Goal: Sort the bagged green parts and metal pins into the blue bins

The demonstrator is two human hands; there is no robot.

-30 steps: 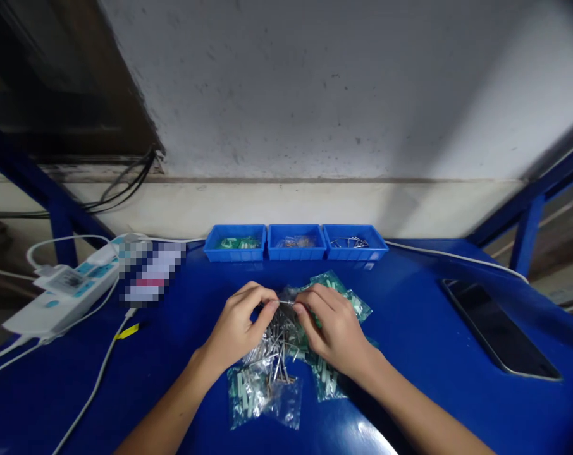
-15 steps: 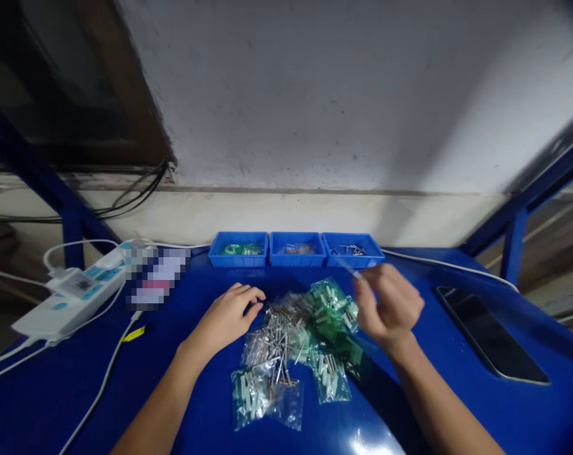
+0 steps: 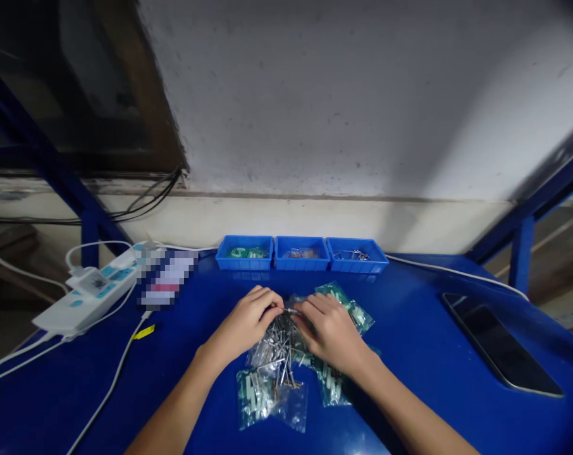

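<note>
My left hand (image 3: pixel 254 321) is closed, its thumb and index fingertips pinched at the left end of a thin silvery pin (image 3: pixel 290 310). From the other side, my right hand (image 3: pixel 332 328) grips the same pin with closed fingers. Both hands are over a heap of loose metal pins (image 3: pixel 281 351) and small clear bags. In front lies a green-tinted bag with pale plugs (image 3: pixel 253 395), beside a clear bag (image 3: pixel 293 407). Another bag of pale plugs (image 3: pixel 332 385) is partly under my right forearm. More green bags (image 3: pixel 357 313) lie behind my right hand.
Three blue bins stand along the back: the left bin (image 3: pixel 245 265) holds green bags, the middle bin (image 3: pixel 301 265) small bags, the right bin (image 3: pixel 360 266) metal pins. A phone (image 3: pixel 499 344) lies right. A power strip (image 3: pixel 92 291) with white cables is at left.
My right hand has come left and down with the thin pin, from beyond the green bags to my left hand. My left hand now pinches the pin's other end.
</note>
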